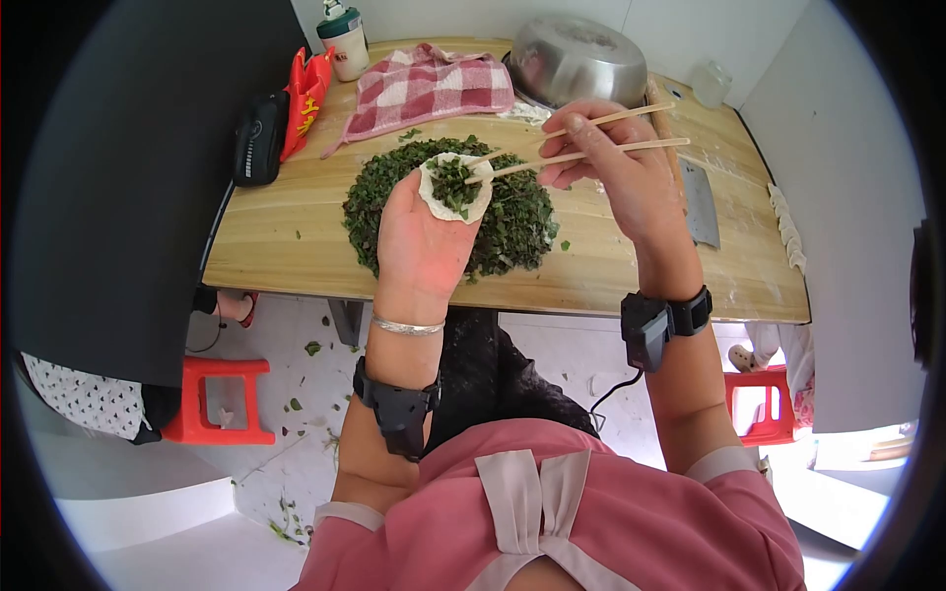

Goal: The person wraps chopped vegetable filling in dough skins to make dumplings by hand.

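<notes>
My left hand [426,248] is palm up and holds a round dumpling wrapper [480,208] on its fingers, which are mostly hidden beneath it. Chopped green filling [451,185] sits in the middle of the wrapper. Pinched in my right hand [619,169] is a pair of wooden chopsticks [522,166], slightly spread, with their tips at the filling. Under and around my left hand, a large heap of chopped greens [522,236] lies on the wooden table [286,251].
Behind the heap are a checked cloth [424,91] and an upturned metal bowl [576,64]. A cleaver [700,204] and a rolling pin [662,128] lie at right. A red packet [307,103], black case [260,140] and bottle [344,44] stand at left. Red stools [256,404] flank me.
</notes>
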`<state>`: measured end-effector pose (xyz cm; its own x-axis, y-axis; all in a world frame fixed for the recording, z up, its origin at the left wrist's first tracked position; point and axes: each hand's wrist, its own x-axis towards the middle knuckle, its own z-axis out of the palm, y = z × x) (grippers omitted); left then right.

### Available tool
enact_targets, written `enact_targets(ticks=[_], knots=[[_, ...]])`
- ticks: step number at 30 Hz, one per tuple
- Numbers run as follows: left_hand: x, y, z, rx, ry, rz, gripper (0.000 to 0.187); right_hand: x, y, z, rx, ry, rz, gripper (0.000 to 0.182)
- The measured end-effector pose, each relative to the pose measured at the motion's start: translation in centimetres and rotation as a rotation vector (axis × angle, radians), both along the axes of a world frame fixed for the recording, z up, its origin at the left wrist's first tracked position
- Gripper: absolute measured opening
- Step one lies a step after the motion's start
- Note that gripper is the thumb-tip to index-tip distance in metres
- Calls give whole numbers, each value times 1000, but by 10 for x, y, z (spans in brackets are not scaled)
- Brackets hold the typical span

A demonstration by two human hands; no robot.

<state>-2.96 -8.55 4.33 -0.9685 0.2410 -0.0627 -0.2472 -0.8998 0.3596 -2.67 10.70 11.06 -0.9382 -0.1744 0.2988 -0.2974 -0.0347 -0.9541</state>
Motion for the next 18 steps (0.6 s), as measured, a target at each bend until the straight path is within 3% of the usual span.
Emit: enact_targets(ticks=[8,18], knots=[[8,1,7,-27,0,32,36,-11,-2,-19,-198,-46,-7,25],[10,-2,3,9,-2,33,37,-14,-3,-28,-265,-79,-101,25]])
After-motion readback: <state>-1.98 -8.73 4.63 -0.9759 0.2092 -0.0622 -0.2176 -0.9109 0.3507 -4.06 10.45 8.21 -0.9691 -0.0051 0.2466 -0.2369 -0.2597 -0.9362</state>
